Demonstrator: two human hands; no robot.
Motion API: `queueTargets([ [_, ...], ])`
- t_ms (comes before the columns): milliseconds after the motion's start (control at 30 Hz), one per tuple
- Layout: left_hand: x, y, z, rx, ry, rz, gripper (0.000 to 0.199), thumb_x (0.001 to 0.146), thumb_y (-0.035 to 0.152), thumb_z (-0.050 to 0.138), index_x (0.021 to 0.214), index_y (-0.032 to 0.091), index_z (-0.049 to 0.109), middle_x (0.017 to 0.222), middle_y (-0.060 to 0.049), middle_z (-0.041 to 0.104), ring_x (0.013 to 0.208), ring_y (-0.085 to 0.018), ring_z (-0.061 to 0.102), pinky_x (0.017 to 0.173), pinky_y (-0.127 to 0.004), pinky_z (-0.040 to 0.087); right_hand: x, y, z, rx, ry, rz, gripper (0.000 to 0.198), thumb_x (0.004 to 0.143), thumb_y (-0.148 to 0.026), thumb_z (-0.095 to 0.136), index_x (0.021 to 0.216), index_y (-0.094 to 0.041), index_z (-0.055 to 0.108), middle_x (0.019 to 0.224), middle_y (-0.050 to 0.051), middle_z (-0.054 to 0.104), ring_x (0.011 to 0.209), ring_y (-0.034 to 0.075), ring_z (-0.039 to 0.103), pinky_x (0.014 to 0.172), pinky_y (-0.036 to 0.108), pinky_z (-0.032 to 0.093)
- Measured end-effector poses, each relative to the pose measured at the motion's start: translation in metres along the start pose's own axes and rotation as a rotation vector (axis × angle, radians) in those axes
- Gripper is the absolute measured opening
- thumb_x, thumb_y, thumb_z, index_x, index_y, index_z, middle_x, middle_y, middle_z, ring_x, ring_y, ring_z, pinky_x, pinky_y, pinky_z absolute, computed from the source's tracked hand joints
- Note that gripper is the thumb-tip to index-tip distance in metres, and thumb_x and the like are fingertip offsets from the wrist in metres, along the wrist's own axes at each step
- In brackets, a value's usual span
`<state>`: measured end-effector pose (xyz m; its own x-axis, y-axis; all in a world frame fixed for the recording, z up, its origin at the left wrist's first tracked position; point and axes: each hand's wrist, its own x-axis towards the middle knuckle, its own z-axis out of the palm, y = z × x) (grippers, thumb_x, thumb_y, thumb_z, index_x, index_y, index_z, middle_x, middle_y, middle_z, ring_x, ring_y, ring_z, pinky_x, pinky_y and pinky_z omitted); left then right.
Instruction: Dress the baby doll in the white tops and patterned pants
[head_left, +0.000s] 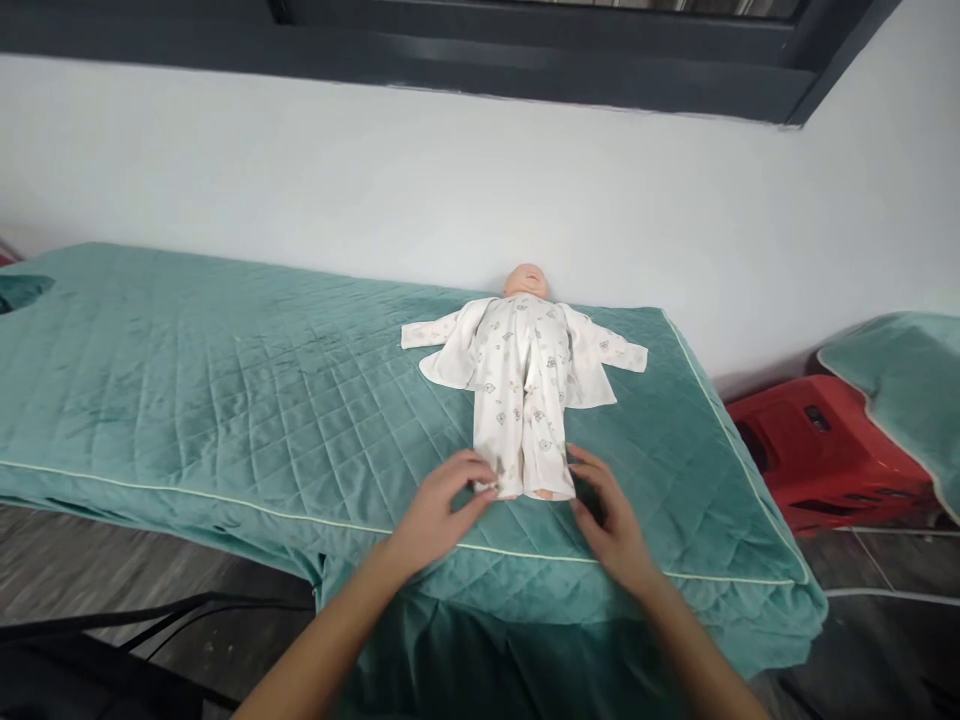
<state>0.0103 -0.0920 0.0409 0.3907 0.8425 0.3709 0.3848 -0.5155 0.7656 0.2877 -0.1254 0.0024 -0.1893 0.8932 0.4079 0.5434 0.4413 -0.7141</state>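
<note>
A baby doll [526, 282] lies on its back on the green quilted bed cover [300, 400], its head by the wall. A white printed jacket [450, 345] is spread open under it with both sleeves stretched out sideways. Matching white baby trousers [517, 400] cover its body and legs, cuffs towards me. My left hand [446, 505] pinches the left trouser cuff between thumb and fingers. Beside the right cuff is my right hand [615, 520], its thumb and fingertips apart near the cloth edge. The doll's arms are not visible.
A white wall [337, 170] with a dark window frame [450, 60] rises behind the bed. To the right stands a red plastic stool or crate [832, 450] partly under green cloth [900, 370]. A dark strap or cable [187, 605] hangs at the lower left.
</note>
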Motion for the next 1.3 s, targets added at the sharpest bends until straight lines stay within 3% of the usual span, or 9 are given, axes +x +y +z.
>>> queueTargets([
  [133,0.048,-0.044,-0.011,0.269,0.138,-0.075,0.023,0.096,0.021,0.050,0.113,0.020,0.065,0.114,-0.009,0.069,0.111,-0.022,0.064,0.102,-0.044,0.054,0.025,0.030,-0.015,-0.263,0.050,-0.025,0.045,0.092,-0.007,0.043,0.134,-0.022,0.051,0.150,0.015,0.049,0.140,0.029,0.047,0.113,0.061,0.044],
  [200,0.073,-0.067,-0.008,0.462,0.097,-0.059,0.035,0.093,0.016,0.048,0.124,0.017,0.063,0.128,-0.013,0.066,0.128,-0.026,0.057,0.114,-0.050,0.045,0.050,0.045,-0.015,-0.402,0.049,-0.053,0.048,0.090,-0.005,0.042,0.135,-0.018,0.053,0.151,0.016,0.048,0.144,0.031,0.042,0.115,0.063,0.042],
  [300,0.100,-0.088,-0.002,0.623,-0.043,0.023,0.036,0.092,0.015,0.048,0.124,0.015,0.066,0.133,-0.015,0.064,0.138,-0.029,0.049,0.124,-0.054,0.032,0.092,0.059,-0.007,-0.468,-0.025,-0.139,0.048,0.091,-0.005,0.043,0.136,-0.016,0.057,0.146,0.016,0.054,0.143,0.031,0.044,0.117,0.060,0.042],
  [367,0.110,-0.092,0.000,0.626,-0.141,0.089,0.033,0.092,0.018,0.051,0.119,0.017,0.069,0.130,-0.014,0.067,0.138,-0.029,0.050,0.126,-0.054,0.028,0.116,0.064,0.002,-0.469,-0.099,-0.194,0.046,0.092,-0.006,0.045,0.134,-0.015,0.060,0.138,0.017,0.061,0.137,0.030,0.050,0.117,0.058,0.042],
  [500,0.126,-0.088,0.003,0.467,-0.264,0.127,0.031,0.090,0.026,0.058,0.118,0.019,0.069,0.129,-0.011,0.068,0.134,-0.028,0.055,0.122,-0.048,0.038,0.141,0.066,0.015,-0.466,-0.141,-0.215,0.040,0.094,-0.011,0.049,0.131,-0.013,0.064,0.128,0.017,0.066,0.128,0.031,0.056,0.119,0.056,0.040],
  [667,0.146,-0.082,0.018,0.241,-0.164,-0.111,0.030,0.086,0.025,0.062,0.114,0.016,0.068,0.128,-0.012,0.069,0.125,-0.031,0.061,0.113,-0.048,0.047,0.142,0.065,0.011,-0.380,-0.140,-0.177,0.037,0.092,-0.013,0.051,0.122,-0.021,0.071,0.123,0.013,0.070,0.127,0.033,0.057,0.113,0.054,0.046],
  [833,0.148,-0.083,0.023,0.093,-0.066,-0.246,0.025,0.091,0.016,0.050,0.109,0.012,0.067,0.115,-0.007,0.074,0.113,-0.027,0.066,0.102,-0.043,0.055,0.134,0.066,-0.005,-0.213,-0.223,-0.325,0.032,0.093,-0.013,0.048,0.107,-0.023,0.075,0.111,0.010,0.074,0.111,0.028,0.067,0.101,0.050,0.054],
  [1000,0.147,-0.089,0.018,0.121,0.001,-0.278,0.021,0.090,0.016,0.051,0.102,0.011,0.068,0.115,-0.009,0.073,0.111,-0.029,0.066,0.102,-0.042,0.056,0.132,0.066,-0.011,-0.219,-0.229,-0.273,0.036,0.100,-0.016,0.039,0.099,-0.024,0.074,0.104,0.008,0.075,0.104,0.024,0.069,0.097,0.046,0.055],
  [1300,0.106,-0.079,0.005,0.590,-0.057,-0.050,0.036,0.094,0.018,0.048,0.123,0.020,0.070,0.138,-0.010,0.065,0.141,-0.027,0.050,0.124,-0.047,0.034,0.131,0.067,-0.010,-0.220,-0.254,-0.312,0.039,0.095,-0.008,0.038,0.100,-0.022,0.075,0.096,0.008,0.073,0.098,0.024,0.066,0.095,0.046,0.054],
])
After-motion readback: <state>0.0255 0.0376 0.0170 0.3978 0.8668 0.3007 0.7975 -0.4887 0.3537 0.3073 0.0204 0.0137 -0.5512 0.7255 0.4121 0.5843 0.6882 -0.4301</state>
